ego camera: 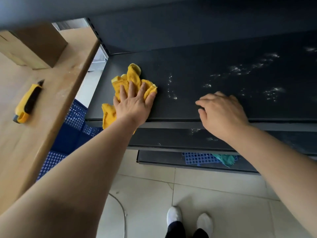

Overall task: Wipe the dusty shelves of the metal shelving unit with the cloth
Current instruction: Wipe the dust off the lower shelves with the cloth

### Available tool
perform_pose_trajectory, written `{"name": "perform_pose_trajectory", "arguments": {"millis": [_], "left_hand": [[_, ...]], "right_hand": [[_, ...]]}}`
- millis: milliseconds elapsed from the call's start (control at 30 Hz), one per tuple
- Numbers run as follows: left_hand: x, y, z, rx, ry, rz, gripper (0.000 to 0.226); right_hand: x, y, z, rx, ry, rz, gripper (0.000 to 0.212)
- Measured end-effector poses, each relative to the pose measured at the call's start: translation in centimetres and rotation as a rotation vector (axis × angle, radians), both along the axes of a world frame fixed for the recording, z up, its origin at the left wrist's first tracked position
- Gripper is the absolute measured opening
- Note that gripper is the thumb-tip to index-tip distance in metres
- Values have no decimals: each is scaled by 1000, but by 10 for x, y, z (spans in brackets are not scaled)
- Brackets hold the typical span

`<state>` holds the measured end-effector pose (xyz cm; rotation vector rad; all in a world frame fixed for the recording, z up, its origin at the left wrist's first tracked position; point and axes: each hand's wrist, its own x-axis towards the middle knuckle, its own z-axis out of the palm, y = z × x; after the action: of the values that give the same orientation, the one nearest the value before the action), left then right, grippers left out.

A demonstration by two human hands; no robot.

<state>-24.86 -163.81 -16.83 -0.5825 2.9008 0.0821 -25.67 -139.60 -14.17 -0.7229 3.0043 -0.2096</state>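
Note:
A dark metal shelf (197, 107) of the shelving unit lies in front of me, with white dust streaks (240, 69) across its middle and right. A crumpled yellow cloth (132, 78) sits at the shelf's left end, partly hanging over the front edge. My left hand (135, 103) presses flat on the cloth with fingers spread. My right hand (221, 112) rests on the shelf's front edge, fingers loosely curled, holding nothing. A lower shelf (171, 140) below also shows dust.
A wooden table (42, 131) stands to the left with a yellow utility knife (27, 102) and a cardboard box (36, 45). A blue perforated crate (72, 127) sits between table and shelving. A blue mat and teal cloth (224, 158) lie on the bottom shelf.

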Motion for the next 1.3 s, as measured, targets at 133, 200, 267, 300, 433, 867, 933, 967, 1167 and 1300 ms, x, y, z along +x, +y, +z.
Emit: {"name": "perform_pose_trajectory", "arguments": {"millis": [133,200,267,300,433,867,933,967,1167,1300], "left_hand": [[-20,13,1,63,15,-88,58],[-30,23,1,75,18,-158,55],[-40,34,0,88,11,-238,54],[-44,39,0,93,4,-281,54],[-62,44,-1,78,-3,-419,55],[-126,-27,-10,56,75,-63,64],[-130,-45,-12,57,76,16,66],[-130,-53,-12,55,75,49,66],[-105,-87,-14,31,79,148,66],[-78,-92,-13,20,87,110,64]], "right_hand": [[0,-2,-2,19,9,-5,32],[-2,-4,0,14,11,-6,33],[-6,-5,4,16,1,-12,33],[-8,-6,7,30,-10,-16,33],[-17,-14,16,50,-41,-40,34],[-45,-56,1,119,-1,-29,37],[-46,-55,3,135,-12,-33,40],[-46,-55,4,142,-18,-32,41],[-41,-54,8,160,-66,-34,52],[-39,-54,11,142,-116,-43,55]]}}
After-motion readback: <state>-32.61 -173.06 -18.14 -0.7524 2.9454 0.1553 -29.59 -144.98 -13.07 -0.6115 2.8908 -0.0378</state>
